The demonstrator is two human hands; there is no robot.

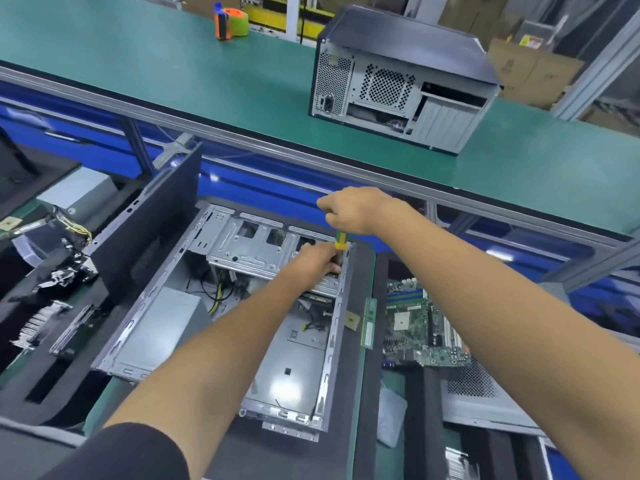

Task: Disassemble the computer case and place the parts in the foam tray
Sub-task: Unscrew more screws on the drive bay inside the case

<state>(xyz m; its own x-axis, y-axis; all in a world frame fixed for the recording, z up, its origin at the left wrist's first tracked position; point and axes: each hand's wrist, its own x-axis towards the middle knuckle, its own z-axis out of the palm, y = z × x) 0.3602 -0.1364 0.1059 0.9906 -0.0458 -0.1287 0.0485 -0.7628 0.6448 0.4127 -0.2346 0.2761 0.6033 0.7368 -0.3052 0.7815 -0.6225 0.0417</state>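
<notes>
Just one head-worn wide-angle cam here. It looks forward and down, close over the open grey metal computer case (221, 306), green conveyor belt (207, 81) beyond.

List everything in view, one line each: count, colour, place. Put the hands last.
open computer case: one, grey, centre, on its side
drive cage: one, silver, inside case, far end
screwdriver: one, green-yellow handle, at cage's right end
side panel: one, black, upright left of case
motherboard: one, green, right of case
memory stick: one, green, between case and motherboard
closed computer case: one, black-grey, on conveyor
tape dispenser: one, orange-green, far conveyor
left hand: at cage
right hand: grips screwdriver
</notes>
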